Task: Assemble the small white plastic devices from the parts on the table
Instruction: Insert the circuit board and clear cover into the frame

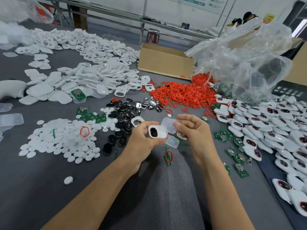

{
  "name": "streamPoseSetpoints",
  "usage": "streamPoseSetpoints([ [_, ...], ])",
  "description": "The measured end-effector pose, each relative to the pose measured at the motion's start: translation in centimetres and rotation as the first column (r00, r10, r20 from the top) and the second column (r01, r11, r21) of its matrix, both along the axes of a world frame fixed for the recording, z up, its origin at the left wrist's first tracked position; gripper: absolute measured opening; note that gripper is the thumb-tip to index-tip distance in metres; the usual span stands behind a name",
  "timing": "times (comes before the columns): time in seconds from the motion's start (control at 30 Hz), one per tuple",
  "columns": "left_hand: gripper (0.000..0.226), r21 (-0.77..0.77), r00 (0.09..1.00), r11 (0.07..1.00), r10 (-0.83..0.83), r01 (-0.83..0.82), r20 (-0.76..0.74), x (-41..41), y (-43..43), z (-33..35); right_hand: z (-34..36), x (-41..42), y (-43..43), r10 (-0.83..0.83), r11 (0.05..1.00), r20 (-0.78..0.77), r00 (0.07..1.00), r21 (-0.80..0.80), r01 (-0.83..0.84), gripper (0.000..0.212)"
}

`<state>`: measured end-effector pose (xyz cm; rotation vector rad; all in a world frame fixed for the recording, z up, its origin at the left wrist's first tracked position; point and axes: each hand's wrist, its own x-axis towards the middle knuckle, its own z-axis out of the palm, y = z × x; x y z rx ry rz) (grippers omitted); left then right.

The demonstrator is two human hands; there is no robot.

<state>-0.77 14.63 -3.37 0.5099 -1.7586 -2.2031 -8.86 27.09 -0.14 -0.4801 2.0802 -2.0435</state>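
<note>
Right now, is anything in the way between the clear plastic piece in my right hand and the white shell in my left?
Nothing visible is. The left hand holds the white plastic shell with a black oval insert, and the right hand pinches the translucent plastic cover right against its edge, no part between them.

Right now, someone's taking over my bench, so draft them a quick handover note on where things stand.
Left hand grips a white shell with a dark insert fitted.
Right hand pinches a translucent cover by the shell, apparently not yet seated.
Parts: red rings ahead, black inserts centre, white discs left, circuit boards right, empty shells far left.
Done: a large pile of closed units at right.
Left: finish this unit; many loose parts to go.
</note>
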Motion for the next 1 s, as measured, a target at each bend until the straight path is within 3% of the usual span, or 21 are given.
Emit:
streamPoseSetpoints([
  [0.17, 0.045, -0.047, 0.999, 0.998, -0.044, 0.044, 0.000, 0.2, 0.2, 0.3, 0.2, 0.5, -0.4, 0.099, 0.989, -0.145, 0.984, 0.121, -0.082, 0.017],
  [0.4, 0.044, -0.040, 0.998, 0.998, -0.044, 0.043, -0.034, 0.2, 0.2, 0.3, -0.4, 0.8, -0.8, 0.135, 0.955, -0.283, 0.950, 0.292, -0.049, 0.020],
  [0.7, 0.045, -0.034, 0.998, 0.999, -0.041, 0.039, -0.043, 0.3, 0.2, 0.5, -1.0, 0.9, -1.3, 0.104, 0.927, -0.448, 0.888, 0.368, 0.076, 0.022],
  [1.0, 0.043, 0.141, 0.994, 0.988, -0.053, 0.065, -0.091, 0.2, 0.0, 0.3, -1.2, 0.9, -1.4, 0.045, 0.927, -0.529, 0.848, 0.338, 0.162, 0.026],
])
